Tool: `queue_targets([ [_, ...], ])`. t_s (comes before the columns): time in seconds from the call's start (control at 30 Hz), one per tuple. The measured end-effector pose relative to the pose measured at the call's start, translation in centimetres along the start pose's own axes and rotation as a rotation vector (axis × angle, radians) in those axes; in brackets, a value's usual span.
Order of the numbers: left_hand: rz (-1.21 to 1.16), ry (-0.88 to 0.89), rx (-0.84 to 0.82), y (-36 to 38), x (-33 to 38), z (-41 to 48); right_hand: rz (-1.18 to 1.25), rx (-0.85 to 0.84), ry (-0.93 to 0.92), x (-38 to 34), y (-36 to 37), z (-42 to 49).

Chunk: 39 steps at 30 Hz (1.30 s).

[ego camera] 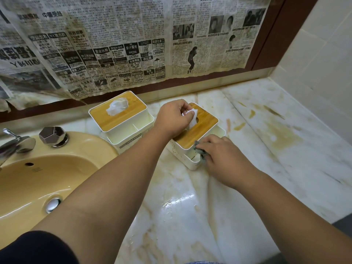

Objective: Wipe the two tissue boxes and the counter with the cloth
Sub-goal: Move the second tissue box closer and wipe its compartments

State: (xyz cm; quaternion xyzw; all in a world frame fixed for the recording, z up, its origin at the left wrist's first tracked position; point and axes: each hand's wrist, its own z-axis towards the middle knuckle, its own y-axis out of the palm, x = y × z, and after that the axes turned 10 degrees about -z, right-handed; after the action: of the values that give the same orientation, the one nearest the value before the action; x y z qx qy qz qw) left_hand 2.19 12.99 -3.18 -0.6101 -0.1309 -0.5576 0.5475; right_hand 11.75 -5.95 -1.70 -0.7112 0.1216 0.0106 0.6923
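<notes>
Head view: the left hand (174,117) pinched the white tissue (192,115) that stuck up from the slot of the right tissue box (206,123), thumb and fingers closed on the paper above the wooden lid. The right hand (219,155) gripped a grey cloth (200,150), fingers curled round it, and pressed it against the near corner of that same box, where the lid met the white wall. Only a small part of the cloth showed past the knuckles.

This box sat on the marble counter (266,168), turned at an angle to the wall. Just beside it, closer to the wall, stood the left tissue box (122,119), also white with a wooden lid, a crumpled tissue poking from its top. Brown stains (280,136) marked the counter to the right of the boxes, and a wet sheen (181,202) lay between the forearms.

A yellow sink (28,187) was sunk into the counter on the left, with a chrome faucet (13,143) and a faceted knob (53,137) on its rim. Old newspaper (114,44) covered the wall behind.
</notes>
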Motion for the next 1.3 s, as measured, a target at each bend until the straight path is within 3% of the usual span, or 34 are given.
queue_targets([
  [0.13, 0.001, -0.021, 0.001, -0.1, 0.3, -0.1, 0.132, -0.028, 0.07, 1.6, -0.3, 0.2],
  [0.4, -0.113, -0.111, 0.005, -1.3, 2.2, -0.4, 0.443, 0.303, 0.123, 1.8, -2.2, 0.5],
  [0.57, -0.084, -0.117, 0.181, -2.7, 2.7, -2.5, 0.522, 0.485, 0.2, 0.8, -0.8, 1.4],
  [0.67, -0.047, -0.195, 0.27, -3.0, 2.8, -5.5, 0.492, 0.47, 0.118, 0.8, 1.3, 1.3],
  [0.93, 0.241, -0.371, -0.008, -1.9, 3.4, -9.4, 0.044, 0.406, -0.123, 3.3, 2.4, -1.5],
  [1.13, 0.327, -0.386, -0.102, -2.6, 4.7, -8.7, 0.177, 0.387, -0.168, 4.6, 1.3, -2.3],
  [1.3, 0.416, -0.423, -0.194, -3.5, 5.5, -8.3, 0.066, 0.311, -0.245, 4.7, 1.6, -1.1],
])
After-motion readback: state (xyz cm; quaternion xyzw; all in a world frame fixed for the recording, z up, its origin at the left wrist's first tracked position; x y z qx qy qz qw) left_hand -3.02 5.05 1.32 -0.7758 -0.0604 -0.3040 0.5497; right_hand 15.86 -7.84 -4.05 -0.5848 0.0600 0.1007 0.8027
